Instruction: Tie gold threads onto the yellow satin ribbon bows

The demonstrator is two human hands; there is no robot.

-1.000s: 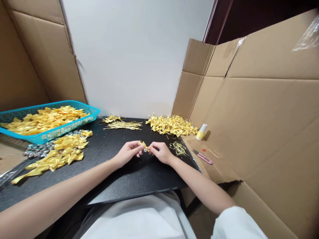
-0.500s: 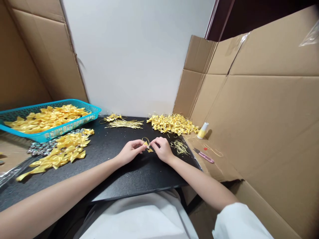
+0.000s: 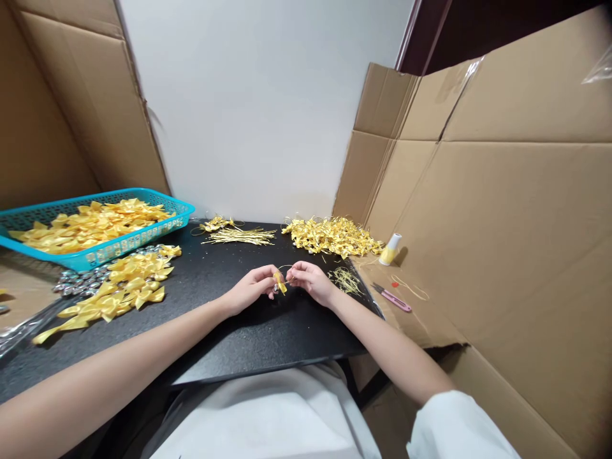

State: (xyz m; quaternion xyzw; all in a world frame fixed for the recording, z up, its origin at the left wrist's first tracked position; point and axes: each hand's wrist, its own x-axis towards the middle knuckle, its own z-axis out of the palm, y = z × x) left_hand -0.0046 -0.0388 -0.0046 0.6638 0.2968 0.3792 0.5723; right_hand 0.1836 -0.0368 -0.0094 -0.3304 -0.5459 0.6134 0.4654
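Observation:
My left hand (image 3: pixel 254 289) pinches a small yellow ribbon bow (image 3: pixel 280 284) above the black tabletop (image 3: pixel 248 338). A small shiny bead or bell shows at the bow, too small to tell which. Just right of it, my right hand (image 3: pixel 310 281) is closed in a pinch on a thin gold cord (image 3: pixel 285 266), which loops between the hands. Behind them lie a bundle of gold cord lengths (image 3: pixel 241 236) and a heap of yellow bows with cords (image 3: pixel 332 237). Yellow cord scraps (image 3: pixel 345 280) lie beside my right hand.
At the left stands a blue basket (image 3: pixel 184 221) of yellow bows. In front of it are loose bows (image 3: pixel 112 296) and silver bells or beads (image 3: pixel 79 282). Pink thread snips (image 3: pixel 393 298) and a thread spool (image 3: pixel 390 249) rest on cardboard at the right. Cardboard walls (image 3: pixel 516 210) flank the table.
The bow has turned in my left fingers and now shows side-on. My right hand has rolled slightly, and the cord loop has shifted to the right between the hands.

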